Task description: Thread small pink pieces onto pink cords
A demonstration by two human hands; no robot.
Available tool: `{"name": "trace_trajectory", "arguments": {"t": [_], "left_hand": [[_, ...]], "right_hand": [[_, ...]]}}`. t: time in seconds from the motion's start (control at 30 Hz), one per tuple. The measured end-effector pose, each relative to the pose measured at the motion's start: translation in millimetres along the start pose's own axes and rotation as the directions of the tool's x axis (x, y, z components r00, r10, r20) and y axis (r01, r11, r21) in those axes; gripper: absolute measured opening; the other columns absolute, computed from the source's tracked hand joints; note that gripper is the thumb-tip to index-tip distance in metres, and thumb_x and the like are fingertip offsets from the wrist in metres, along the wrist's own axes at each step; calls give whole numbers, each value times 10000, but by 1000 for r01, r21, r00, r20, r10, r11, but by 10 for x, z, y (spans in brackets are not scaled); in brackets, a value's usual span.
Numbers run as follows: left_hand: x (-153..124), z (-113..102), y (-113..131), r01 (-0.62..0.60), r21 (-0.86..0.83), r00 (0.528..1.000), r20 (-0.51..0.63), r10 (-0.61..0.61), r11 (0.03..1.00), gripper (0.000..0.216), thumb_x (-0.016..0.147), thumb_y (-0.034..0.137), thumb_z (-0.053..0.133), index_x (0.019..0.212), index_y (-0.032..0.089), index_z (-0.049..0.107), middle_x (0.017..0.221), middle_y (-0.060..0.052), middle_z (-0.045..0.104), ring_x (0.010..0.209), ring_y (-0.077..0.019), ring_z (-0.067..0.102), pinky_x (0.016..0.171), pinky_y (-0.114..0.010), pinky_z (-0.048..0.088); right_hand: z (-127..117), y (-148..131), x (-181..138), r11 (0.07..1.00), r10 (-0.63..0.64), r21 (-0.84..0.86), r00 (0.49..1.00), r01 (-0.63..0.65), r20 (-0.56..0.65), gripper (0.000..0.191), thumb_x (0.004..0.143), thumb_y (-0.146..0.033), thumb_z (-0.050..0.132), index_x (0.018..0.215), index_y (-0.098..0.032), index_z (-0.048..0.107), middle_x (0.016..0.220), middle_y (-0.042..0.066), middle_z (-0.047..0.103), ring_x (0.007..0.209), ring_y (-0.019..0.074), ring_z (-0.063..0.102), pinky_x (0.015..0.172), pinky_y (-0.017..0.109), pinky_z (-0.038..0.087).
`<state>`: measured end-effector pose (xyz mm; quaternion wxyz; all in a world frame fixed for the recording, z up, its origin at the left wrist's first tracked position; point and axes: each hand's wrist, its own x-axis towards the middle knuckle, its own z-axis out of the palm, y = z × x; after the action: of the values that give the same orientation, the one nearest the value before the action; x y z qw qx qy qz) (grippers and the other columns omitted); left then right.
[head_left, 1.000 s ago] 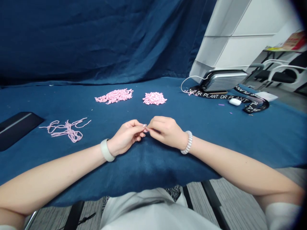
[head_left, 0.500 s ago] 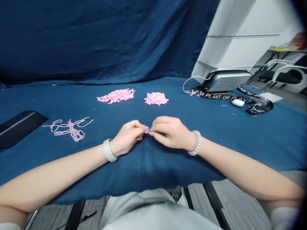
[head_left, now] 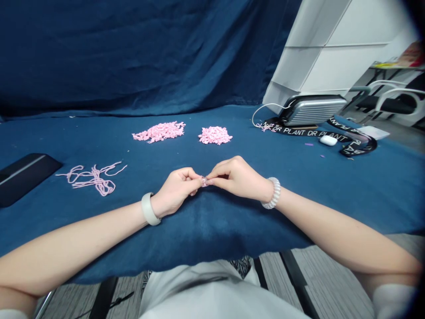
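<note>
My left hand point(head_left: 175, 190) and my right hand point(head_left: 237, 177) meet fingertip to fingertip near the front of the blue-covered table point(head_left: 206, 226). Both pinch a small pink piece of string point(head_left: 205, 181) between them, most of it hidden by the fingers. A pale band sits on my left wrist, a white coil band on my right. Beyond the hands lie two heaps of small pink pieces, a wider heap point(head_left: 159, 131) and a rounder heap point(head_left: 215, 135). Loose pink strings point(head_left: 93, 176) lie to the left.
A black flat case point(head_left: 23, 175) lies at the left edge. At the back right are a silver case point(head_left: 312, 110), a black lettered strap point(head_left: 318, 133), a white earbud case point(head_left: 328, 140) and a white cabinet point(head_left: 325, 48). Blue cloth hangs behind.
My right hand has lifted its knuckles and turned a little while still pinching the pink piece. My left hand has barely moved.
</note>
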<state>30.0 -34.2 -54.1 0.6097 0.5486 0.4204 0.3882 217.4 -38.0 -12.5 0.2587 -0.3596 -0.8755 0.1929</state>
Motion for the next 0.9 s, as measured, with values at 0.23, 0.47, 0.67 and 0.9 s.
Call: {"name": "trace_trajectory", "arguments": {"t": [0.23, 0.47, 0.67, 0.9], "left_hand": [[-17, 3, 44, 16, 53, 1000, 8, -16, 998, 205, 697, 269, 703, 628, 135, 564, 532, 15, 577, 468, -53, 474, 457, -169, 358], [-27, 26, 81, 68, 61, 997, 25, -70, 996, 162, 700, 248, 694, 646, 131, 596, 582, -20, 637, 506, -76, 559, 476, -167, 425], [-49, 51, 99, 54, 159, 998, 21, -58, 986, 137, 732, 249, 666, 707, 123, 619, 607, -45, 665, 518, -95, 598, 503, -181, 476], [-98, 66, 184, 77, 296, 996, 27, -88, 952, 174, 731, 280, 668, 706, 117, 610, 634, -81, 689, 565, -135, 647, 556, -215, 528]], "right_hand": [[15, 25, -16, 999, -21, -33, 1000, 22, 12, 133, 822, -208, 608, 819, -177, 736, 795, 27, 720, 726, 116, 648, 718, 227, 445], [-14, 9, -15, 997, -54, -48, 996, 57, 68, 144, 837, -187, 585, 812, -164, 725, 805, 30, 716, 731, 114, 645, 729, 232, 449], [22, -22, -26, 971, -37, -229, 988, 72, 152, 179, 877, -188, 524, 818, -127, 683, 812, 67, 682, 767, 139, 626, 732, 252, 439], [110, -112, -90, 876, 28, -477, 981, 69, 193, 127, 909, -156, 431, 877, -121, 548, 866, 78, 599, 689, 147, 571, 600, 260, 391]]}}
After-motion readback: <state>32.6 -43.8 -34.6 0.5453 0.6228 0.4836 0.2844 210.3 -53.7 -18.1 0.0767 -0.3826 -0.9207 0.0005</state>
